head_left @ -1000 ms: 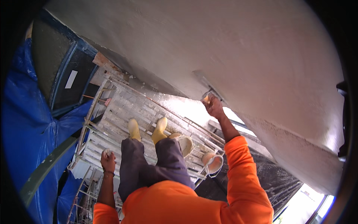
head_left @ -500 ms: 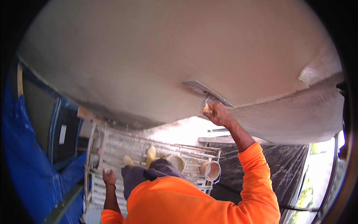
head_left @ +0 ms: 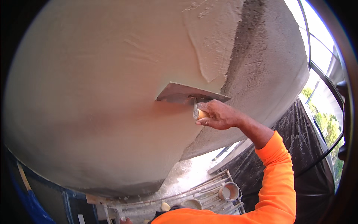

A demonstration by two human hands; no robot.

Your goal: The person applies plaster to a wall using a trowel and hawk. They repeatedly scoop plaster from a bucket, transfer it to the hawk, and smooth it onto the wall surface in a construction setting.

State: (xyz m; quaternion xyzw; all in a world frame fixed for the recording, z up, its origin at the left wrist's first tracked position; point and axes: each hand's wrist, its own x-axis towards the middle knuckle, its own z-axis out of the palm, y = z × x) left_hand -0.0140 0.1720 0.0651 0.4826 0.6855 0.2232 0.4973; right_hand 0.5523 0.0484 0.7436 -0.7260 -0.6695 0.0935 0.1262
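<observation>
My right hand (head_left: 220, 115) is closed round the wooden handle of a plastering trowel (head_left: 182, 92). The trowel's long steel blade lies against a wide wall (head_left: 93, 93) coated in smooth grey-beige plaster, with one long edge seeming tilted off it. Right of the blade, a thicker, ridged patch of wet plaster (head_left: 214, 48) borders a rougher, darker grey strip (head_left: 268, 59). Of my left hand (head_left: 126, 221), only a small part shows at the lower edge, low by the scaffold; its fingers are mostly cut off.
Below me is a slatted, plaster-spattered scaffold platform (head_left: 149, 210). On it stand a bucket (head_left: 229, 192) with a wire handle and a round pail (head_left: 192, 203). Black plastic sheeting (head_left: 298, 149) hangs at the right, blue sheeting (head_left: 35, 209) at the lower left.
The view has tipped up and turned right along the wall, so the rough strip shows more. My right hand still holds the trowel, its blade now turned flatter across. My left hand has slipped mostly out of view.
</observation>
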